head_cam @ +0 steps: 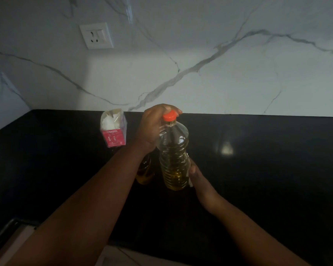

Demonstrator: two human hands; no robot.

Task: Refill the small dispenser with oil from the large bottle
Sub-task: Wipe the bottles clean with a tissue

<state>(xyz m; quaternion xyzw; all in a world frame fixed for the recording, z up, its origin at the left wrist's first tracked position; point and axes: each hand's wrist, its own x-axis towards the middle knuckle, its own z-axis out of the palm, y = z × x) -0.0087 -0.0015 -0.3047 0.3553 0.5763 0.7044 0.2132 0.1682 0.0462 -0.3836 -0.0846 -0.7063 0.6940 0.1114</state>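
Nearest the front edge of the black worktop [258,179], two bare forearms are seen reaching inward. The right hand [195,174] is wrapped against the lower right side of the large bottle [174,156], steadying it; its fingers are mostly hidden behind the bottle. The bottle is stood upright near the middle of the worktop and is roughly half filled with yellow oil. Just left of it, largely covered by the left forearm, the small dispenser [145,172] is glimpsed, with amber liquid at its base; its top cannot be made out. Higher up, the left hand [154,125] is curled over the orange cap [169,116], which is gripped from above and not yet removed. Toward the back edge, left of the hands, an opened pink carton [113,129] is set. Behind, a socket [96,35] is fixed to the marble wall [219,64].

Risks judged from here: the thin ribbed bottle may be squeezed once uncapped, spilling oil; the dispenser, so close to the forearm, may be knocked over.
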